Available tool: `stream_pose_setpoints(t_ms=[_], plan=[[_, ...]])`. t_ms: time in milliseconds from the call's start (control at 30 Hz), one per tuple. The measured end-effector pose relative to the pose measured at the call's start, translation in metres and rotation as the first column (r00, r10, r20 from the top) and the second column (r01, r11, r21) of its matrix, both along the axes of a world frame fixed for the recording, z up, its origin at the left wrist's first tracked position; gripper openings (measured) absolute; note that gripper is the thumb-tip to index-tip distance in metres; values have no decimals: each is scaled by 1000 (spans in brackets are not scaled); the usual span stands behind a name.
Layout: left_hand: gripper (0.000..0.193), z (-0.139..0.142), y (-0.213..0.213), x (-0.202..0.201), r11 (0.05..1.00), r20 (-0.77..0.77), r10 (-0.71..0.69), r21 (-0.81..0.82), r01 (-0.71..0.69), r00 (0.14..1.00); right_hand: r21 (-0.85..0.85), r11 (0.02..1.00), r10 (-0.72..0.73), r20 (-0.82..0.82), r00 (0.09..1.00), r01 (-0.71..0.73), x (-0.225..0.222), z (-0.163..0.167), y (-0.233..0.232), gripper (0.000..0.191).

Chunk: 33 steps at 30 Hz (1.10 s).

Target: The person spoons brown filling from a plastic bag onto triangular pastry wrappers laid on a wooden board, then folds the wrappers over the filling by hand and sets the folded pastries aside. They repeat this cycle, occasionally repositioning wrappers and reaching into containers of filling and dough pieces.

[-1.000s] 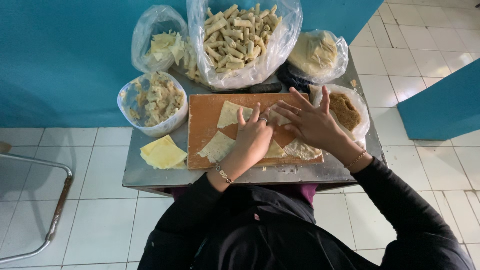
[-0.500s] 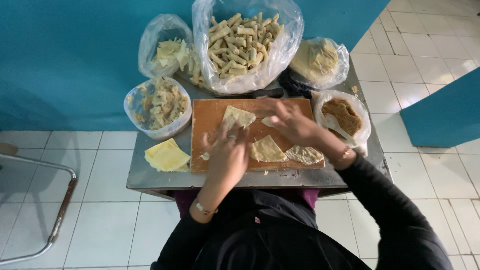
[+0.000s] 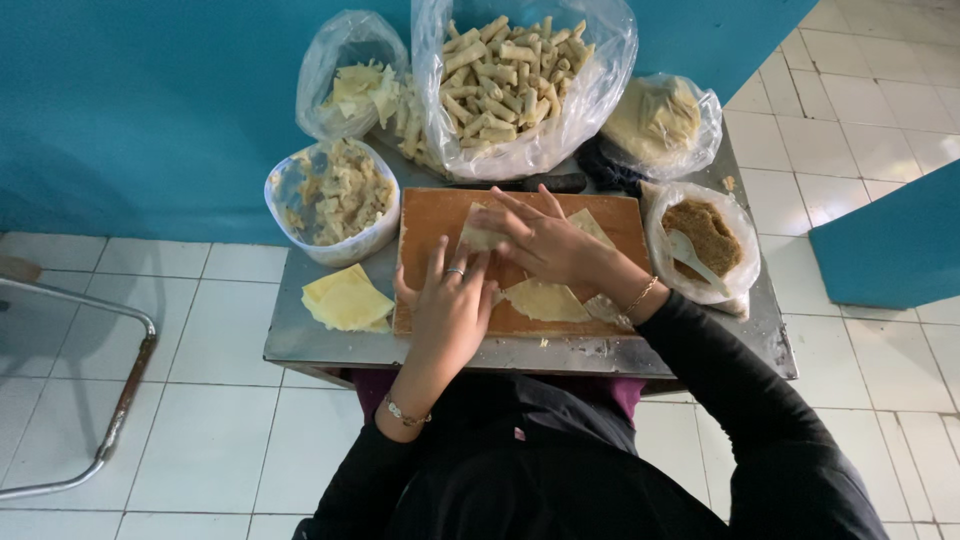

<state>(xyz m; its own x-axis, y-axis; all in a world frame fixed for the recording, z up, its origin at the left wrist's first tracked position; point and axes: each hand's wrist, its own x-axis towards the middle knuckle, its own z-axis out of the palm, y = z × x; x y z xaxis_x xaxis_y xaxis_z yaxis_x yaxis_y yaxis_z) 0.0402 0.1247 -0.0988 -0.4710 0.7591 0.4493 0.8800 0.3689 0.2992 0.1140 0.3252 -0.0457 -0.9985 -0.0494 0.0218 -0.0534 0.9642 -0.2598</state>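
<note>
A wooden cutting board (image 3: 425, 215) lies on a small metal table (image 3: 300, 340). Several pale thin dough wrappers rest on it, one flat near the front (image 3: 545, 300), one at the right back (image 3: 592, 228). My left hand (image 3: 450, 305) lies flat on the board's left part, fingers together, a ring on one finger. My right hand (image 3: 540, 240) reaches across from the right, its fingers pressing on a wrapper (image 3: 478, 238) at the board's back. Both hands touch that wrapper; I cannot tell whether it is folded or rolled.
A stack of wrappers (image 3: 345, 300) lies left of the board. A tub of filling (image 3: 335, 195) and bags of rolled pieces (image 3: 505, 75) stand behind. A bag of brown filling with a white spoon (image 3: 705, 240) sits right. A chair frame (image 3: 110, 400) stands left.
My left hand has slid back up the board to the wrapper at the back. My right hand has closed in over the same wrapper. The view has shifted slightly.
</note>
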Motion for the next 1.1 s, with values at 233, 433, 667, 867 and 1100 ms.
stream_pose_setpoints(t_ms=[233, 433, 667, 867, 1100], plan=[[40, -6, 1, -5, 1000, -15, -2, 30, 3, 1000, -226, 973, -54, -44, 998, 42, 3, 6, 16, 49], [36, -6, 1, -5, 1000, 4, -5, 6, 5, 1000, 131, 989, 88, -130, 988, -71, -8, -2, 12, 51], [36, -5, 2, -2, 1000, 32, 11, -5, -11, 999, 401, 915, 128, -166, 978, -52, -7, -6, 6, 54], [38, -3, 0, -3, 1000, -6, -6, 14, 6, 1000, 507, 862, 111, -180, 977, -4, -11, -3, 6, 60], [37, -4, -1, -3, 998, -25, -25, 55, 27, 999, 267, 963, 10, -177, 984, 39, -3, 5, 5, 55]])
